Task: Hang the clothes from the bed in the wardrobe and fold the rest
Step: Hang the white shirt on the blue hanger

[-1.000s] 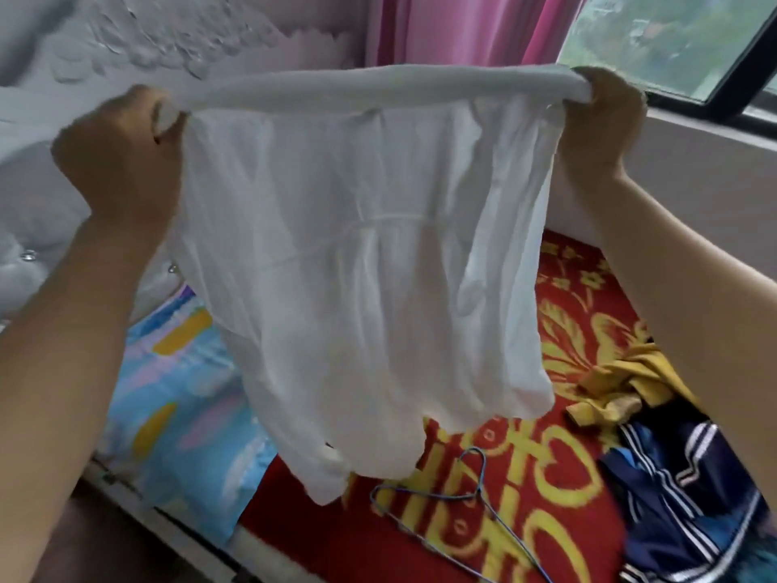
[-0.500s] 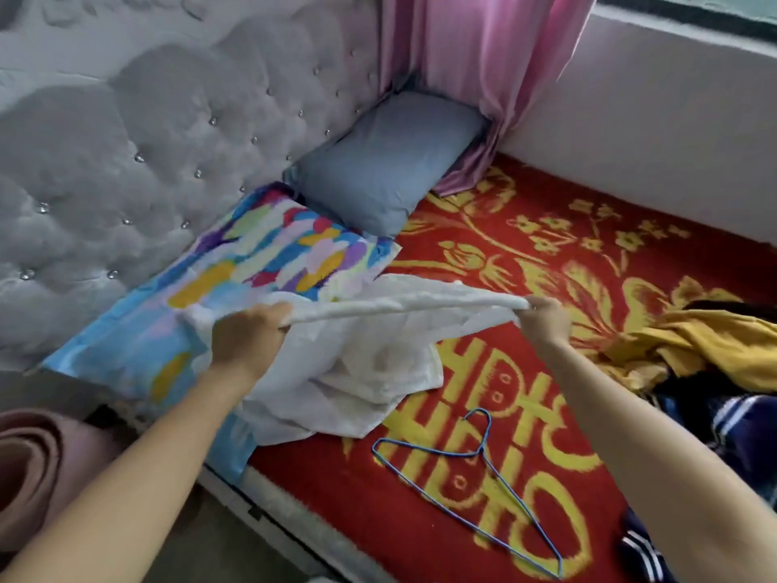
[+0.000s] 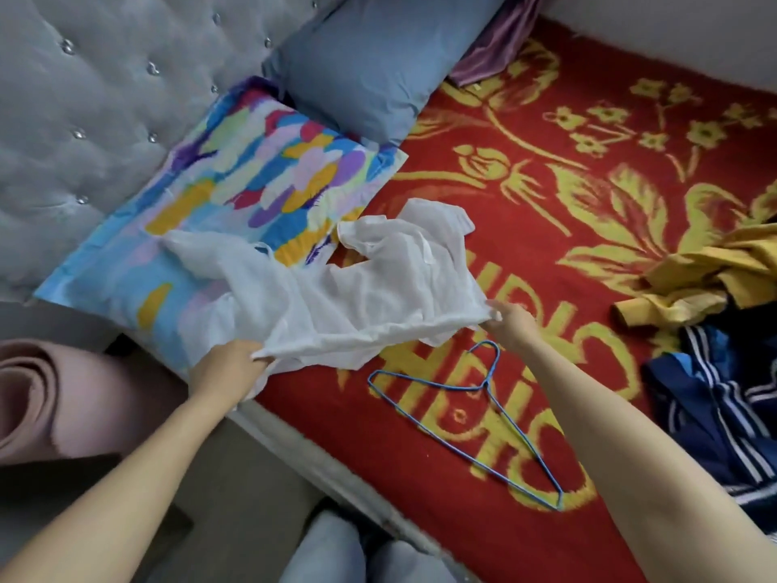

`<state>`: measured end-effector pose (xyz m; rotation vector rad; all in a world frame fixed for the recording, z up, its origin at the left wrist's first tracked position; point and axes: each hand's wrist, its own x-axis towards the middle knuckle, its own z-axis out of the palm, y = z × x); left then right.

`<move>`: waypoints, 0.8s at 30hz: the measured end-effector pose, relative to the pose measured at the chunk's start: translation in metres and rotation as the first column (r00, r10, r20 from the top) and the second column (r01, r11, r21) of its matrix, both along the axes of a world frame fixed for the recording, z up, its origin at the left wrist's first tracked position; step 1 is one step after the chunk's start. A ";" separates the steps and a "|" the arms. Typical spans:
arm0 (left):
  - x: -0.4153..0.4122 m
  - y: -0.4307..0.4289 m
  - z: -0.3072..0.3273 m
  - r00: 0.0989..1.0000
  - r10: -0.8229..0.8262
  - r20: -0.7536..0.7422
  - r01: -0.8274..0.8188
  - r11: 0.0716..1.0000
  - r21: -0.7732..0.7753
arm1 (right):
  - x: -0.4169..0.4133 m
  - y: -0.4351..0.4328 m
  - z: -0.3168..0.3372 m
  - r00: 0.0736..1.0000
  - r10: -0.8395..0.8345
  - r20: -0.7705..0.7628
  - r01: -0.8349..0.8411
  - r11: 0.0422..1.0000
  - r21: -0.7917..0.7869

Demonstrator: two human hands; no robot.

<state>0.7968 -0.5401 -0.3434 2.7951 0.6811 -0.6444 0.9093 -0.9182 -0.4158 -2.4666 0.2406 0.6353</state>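
A thin white garment (image 3: 344, 279) lies spread over the near edge of the bed, partly on the colourful pillow (image 3: 252, 183). My left hand (image 3: 227, 368) grips its near left edge. My right hand (image 3: 511, 324) pinches its near right corner. Just below the garment a blue wire hanger (image 3: 475, 418) lies flat on the red and yellow blanket (image 3: 546, 195). At the right edge a crumpled yellow garment (image 3: 706, 279) sits above a navy garment with white stripes (image 3: 714, 410).
A grey-blue pillow (image 3: 370, 56) leans on the tufted grey headboard (image 3: 84, 98). A rolled pink mat (image 3: 46, 393) lies on the floor at left. A pink curtain end (image 3: 492, 56) touches the bed at the back. My knees (image 3: 357, 553) show at the bottom.
The white garment, held up high in the air a second ago, has been lowered and laid out on the bed. My hands came down and toward me with it.
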 end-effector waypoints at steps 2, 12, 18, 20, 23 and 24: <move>0.002 -0.005 -0.006 1.000 0.015 -0.024 -0.016 0.997 -0.073 | 0.001 -0.006 -0.016 0.998 -0.008 -0.066 0.009 1.000 0.011; -0.009 -0.036 -0.017 0.987 -0.031 -0.157 0.013 0.994 -0.111 | -0.084 -0.038 -0.129 0.896 -0.119 -0.427 0.053 0.985 -0.164; -0.015 -0.036 -0.017 0.994 -0.012 -0.104 -0.002 0.990 -0.141 | -0.098 -0.023 -0.151 0.941 -0.028 -0.338 -0.092 0.939 -0.332; -0.017 -0.034 -0.017 0.997 0.000 -0.081 -0.010 0.993 -0.120 | -0.107 -0.023 -0.157 0.945 0.002 -0.328 -0.129 0.922 -0.366; -0.018 -0.031 -0.017 0.997 0.036 -0.062 -0.042 0.994 -0.100 | -0.122 -0.026 -0.155 0.940 -0.078 -0.333 0.005 0.977 -0.214; -0.020 -0.030 -0.016 0.998 0.039 -0.058 -0.045 0.993 -0.108 | -0.124 -0.028 -0.149 0.932 -0.132 -0.338 0.097 0.988 -0.118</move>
